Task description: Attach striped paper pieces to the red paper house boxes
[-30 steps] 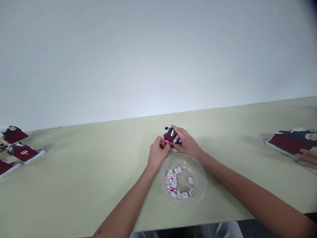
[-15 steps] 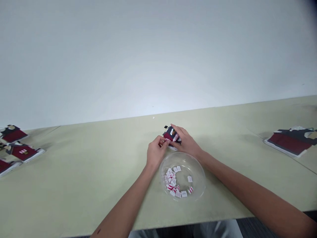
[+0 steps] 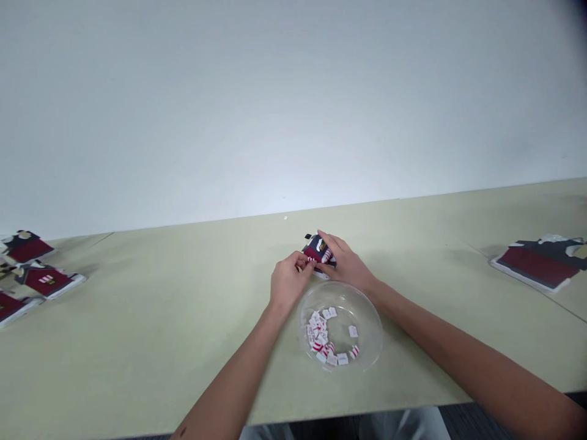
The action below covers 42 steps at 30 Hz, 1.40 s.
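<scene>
A small model house (image 3: pixel 316 244) with dark red walls and a dark roof stands on the table between my hands. My left hand (image 3: pixel 290 280) is closed, thumb and fingertips pinched on a small red-and-white striped piece (image 3: pixel 311 260) against the house's wall. My right hand (image 3: pixel 347 264) wraps round the right side of the house, its fingers over the roof and its thumb low near the striped piece. More red and white stripes show on the house beside the right fingers. My hands hide part of the house.
Just below my hands, a clear round bowl (image 3: pixel 372 342) holds several small white and striped pieces (image 3: pixel 318 330). Similar houses (image 3: pixel 48 279) stand at the far left. Another house (image 3: pixel 534 264) is at the right. A wall (image 3: pixel 284 110) rises behind the table (image 3: pixel 174 342).
The whole view has shifted very slightly. Both hands keep nearly the same grip on the house and the striped piece.
</scene>
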Each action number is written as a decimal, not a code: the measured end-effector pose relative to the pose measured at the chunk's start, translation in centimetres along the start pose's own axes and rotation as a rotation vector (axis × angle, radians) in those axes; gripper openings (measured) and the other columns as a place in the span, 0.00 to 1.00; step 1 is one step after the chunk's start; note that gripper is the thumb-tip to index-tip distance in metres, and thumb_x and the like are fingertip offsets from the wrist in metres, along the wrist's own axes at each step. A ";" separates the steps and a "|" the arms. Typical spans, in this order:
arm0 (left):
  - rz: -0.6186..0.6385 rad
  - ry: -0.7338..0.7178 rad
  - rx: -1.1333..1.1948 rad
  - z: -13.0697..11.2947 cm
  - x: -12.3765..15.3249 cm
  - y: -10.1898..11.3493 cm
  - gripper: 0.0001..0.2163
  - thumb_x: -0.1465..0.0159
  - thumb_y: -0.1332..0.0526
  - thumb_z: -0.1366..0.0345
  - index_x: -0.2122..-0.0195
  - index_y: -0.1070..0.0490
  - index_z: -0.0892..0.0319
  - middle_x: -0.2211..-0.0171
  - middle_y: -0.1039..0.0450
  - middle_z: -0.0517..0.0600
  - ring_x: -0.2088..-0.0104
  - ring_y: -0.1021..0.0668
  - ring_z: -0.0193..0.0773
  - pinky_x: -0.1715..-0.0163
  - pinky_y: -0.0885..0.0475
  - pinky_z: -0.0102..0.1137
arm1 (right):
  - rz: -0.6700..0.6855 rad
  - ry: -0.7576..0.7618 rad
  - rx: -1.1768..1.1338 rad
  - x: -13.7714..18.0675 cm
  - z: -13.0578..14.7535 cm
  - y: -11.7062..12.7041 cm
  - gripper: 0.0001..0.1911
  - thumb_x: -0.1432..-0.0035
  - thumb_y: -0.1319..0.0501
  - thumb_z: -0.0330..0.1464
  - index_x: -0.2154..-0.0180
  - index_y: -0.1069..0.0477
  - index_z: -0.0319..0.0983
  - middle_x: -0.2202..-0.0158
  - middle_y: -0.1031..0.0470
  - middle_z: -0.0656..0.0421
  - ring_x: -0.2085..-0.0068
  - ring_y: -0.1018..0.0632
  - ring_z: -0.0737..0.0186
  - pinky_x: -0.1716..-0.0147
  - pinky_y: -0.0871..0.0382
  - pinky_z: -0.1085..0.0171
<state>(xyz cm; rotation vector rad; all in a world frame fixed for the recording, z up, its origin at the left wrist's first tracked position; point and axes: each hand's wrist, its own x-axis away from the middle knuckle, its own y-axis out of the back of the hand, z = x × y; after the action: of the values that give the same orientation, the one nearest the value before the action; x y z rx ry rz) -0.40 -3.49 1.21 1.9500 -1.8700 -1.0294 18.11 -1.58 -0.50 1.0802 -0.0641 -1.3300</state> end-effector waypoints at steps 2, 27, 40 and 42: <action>0.006 -0.003 -0.018 -0.1 0.0 0.3 0.07 0.38 0.39 0.58 0.66 0.25 0.54 0.74 0.25 0.44 0.74 0.28 0.34 0.73 0.39 0.28 | -0.006 0.007 0.019 0.0 0.1 -0.1 0.39 0.36 0.41 0.40 0.29 0.56 0.49 0.35 0.40 0.51 0.34 0.37 0.49 0.38 0.36 0.48; 0.024 -0.013 -0.009 0.3 -0.3 0.5 0.11 0.37 0.39 0.53 0.67 0.26 0.54 0.73 0.25 0.45 0.73 0.28 0.35 0.73 0.38 0.28 | 0.005 0.039 0.045 0.1 0.4 0.2 0.39 0.35 0.42 0.43 0.29 0.56 0.47 0.36 0.40 0.49 0.34 0.38 0.48 0.37 0.37 0.47; 0.132 -0.110 0.129 -0.7 0.0 0.7 0.11 0.34 0.44 0.57 0.65 0.26 0.57 0.68 0.23 0.47 0.68 0.26 0.36 0.66 0.33 0.29 | 0.049 0.052 -0.073 0.2 0.0 0.6 0.40 0.34 0.43 0.43 0.28 0.58 0.43 0.32 0.44 0.48 0.32 0.41 0.48 0.35 0.42 0.47; 0.152 -0.127 0.126 -0.9 0.0 0.8 0.09 0.34 0.43 0.59 0.65 0.28 0.57 0.67 0.24 0.47 0.67 0.26 0.36 0.65 0.33 0.29 | 0.047 0.057 -0.083 0.2 0.1 0.6 0.40 0.34 0.43 0.42 0.28 0.58 0.43 0.32 0.44 0.48 0.32 0.41 0.48 0.34 0.43 0.46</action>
<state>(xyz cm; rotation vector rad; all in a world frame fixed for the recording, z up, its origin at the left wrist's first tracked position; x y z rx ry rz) -0.47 -3.83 2.33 1.8109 -2.1634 -1.0343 18.59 -1.85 -0.15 1.0395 0.0082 -1.2487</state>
